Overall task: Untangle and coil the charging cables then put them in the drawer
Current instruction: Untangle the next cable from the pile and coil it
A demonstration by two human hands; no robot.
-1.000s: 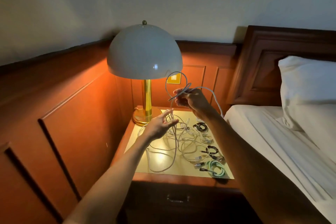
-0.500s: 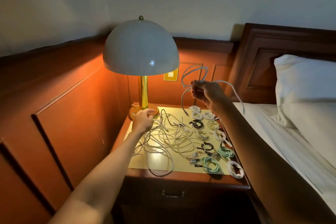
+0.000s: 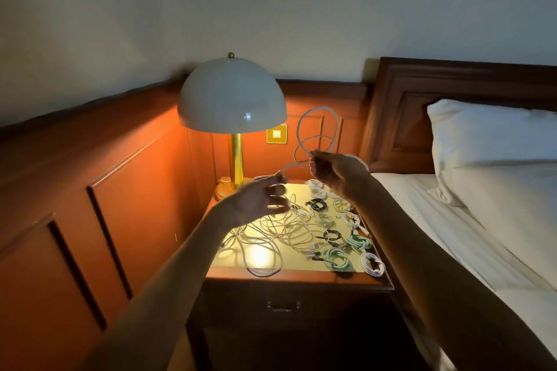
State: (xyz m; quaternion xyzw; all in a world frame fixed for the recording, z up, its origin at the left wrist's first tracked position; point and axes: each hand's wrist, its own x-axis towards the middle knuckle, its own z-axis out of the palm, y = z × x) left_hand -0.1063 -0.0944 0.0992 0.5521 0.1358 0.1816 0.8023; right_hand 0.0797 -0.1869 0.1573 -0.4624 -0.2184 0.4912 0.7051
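Observation:
My right hand (image 3: 334, 172) grips a white charging cable (image 3: 316, 129) in the air above the nightstand, with two loops standing up from my fingers. The cable's free end runs down-left to my left hand (image 3: 256, 200), whose fingertips pinch it. Under my hands a tangled pile of white cables (image 3: 271, 232) lies on the nightstand top (image 3: 289, 272). To its right lie several coiled cables: black (image 3: 316, 205), green (image 3: 336, 259) and white (image 3: 373, 263). The drawer (image 3: 283, 306) beneath, with a metal handle, is closed.
A domed lamp (image 3: 232, 99) on a brass stem stands lit at the nightstand's back left. Wood panelling (image 3: 135, 190) closes the left side and the back, where a wall switch (image 3: 276, 133) sits. The bed (image 3: 470, 220) with a white pillow (image 3: 494, 141) lies right.
My left hand rose from the table near the lamp base and took the cable's hanging end. My right hand kept hold of the cable, and the loops above it grew taller.

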